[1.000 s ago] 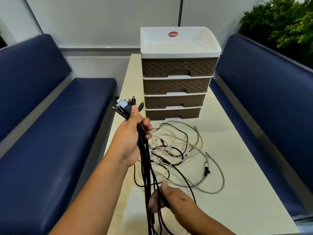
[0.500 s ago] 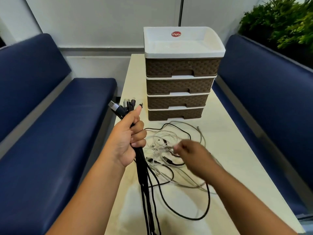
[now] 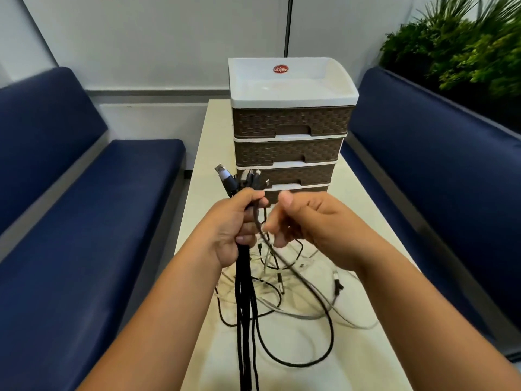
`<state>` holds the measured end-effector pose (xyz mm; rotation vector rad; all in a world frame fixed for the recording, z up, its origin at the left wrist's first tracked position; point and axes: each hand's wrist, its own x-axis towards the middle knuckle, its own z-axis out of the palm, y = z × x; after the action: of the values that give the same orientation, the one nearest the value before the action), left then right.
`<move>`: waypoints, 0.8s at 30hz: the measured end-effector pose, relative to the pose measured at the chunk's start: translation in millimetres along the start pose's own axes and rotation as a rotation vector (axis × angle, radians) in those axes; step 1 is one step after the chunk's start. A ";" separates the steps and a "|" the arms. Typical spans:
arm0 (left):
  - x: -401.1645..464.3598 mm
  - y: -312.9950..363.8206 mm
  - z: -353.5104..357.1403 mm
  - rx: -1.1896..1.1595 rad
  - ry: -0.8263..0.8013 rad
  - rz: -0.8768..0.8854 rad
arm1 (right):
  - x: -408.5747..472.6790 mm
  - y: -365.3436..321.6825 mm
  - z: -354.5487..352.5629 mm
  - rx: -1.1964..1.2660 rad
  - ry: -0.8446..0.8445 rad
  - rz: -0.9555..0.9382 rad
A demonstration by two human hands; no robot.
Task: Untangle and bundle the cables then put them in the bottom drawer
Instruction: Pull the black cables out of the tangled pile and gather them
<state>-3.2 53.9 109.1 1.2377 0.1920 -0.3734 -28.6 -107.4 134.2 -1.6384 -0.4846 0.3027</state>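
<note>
The right hand [image 3: 313,224] has come up off the loose tangle and now sits just beside the left hand [image 3: 234,224], level with it in front of the drawer unit [image 3: 290,128], and a grey cable [image 3: 282,263] now runs up from the pile to where the two hands meet. Blue benches [image 3: 70,221] flank the pale desk [image 3: 375,221] on both sides, with green plants [image 3: 456,46] behind the right one. The brown four-drawer unit with its white top tray stands at the far end of the desk, all drawers shut; the bottom drawer [image 3: 298,193] is partly hidden by the hands. The left fingers [image 3: 255,201] are wrapped tight round a bundle of black cables [image 3: 245,306], plugs [image 3: 239,179] fanning out above the fist and the cords hanging straight down. The right fingers are curled, seemingly pinching the grey cable. The remaining cables [image 3: 304,306], white and black, lie looped on the desk beneath the hands.
</note>
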 end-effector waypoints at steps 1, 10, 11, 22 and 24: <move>-0.8 2.1 1.0 0.011 -0.014 0.015 | 5.0 10.6 -4.4 0.003 0.105 0.045; -22.6 15.1 12.6 0.057 -0.244 0.116 | 38.7 98.5 -2.2 -0.700 0.243 0.176; -24.2 15.5 12.0 0.058 -0.238 0.124 | 41.7 98.2 -5.9 -0.730 0.283 0.174; -46.1 12.0 8.4 0.014 -0.138 0.173 | 48.0 40.6 -43.8 -0.135 0.577 0.068; -52.3 9.8 11.0 0.008 -0.137 0.175 | 35.1 42.1 -51.4 -0.149 0.559 0.055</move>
<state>-48.5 55.3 139.1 1.2221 -0.0357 -0.3059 31.8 -138.7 102.1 -1.7924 -0.0366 -0.1591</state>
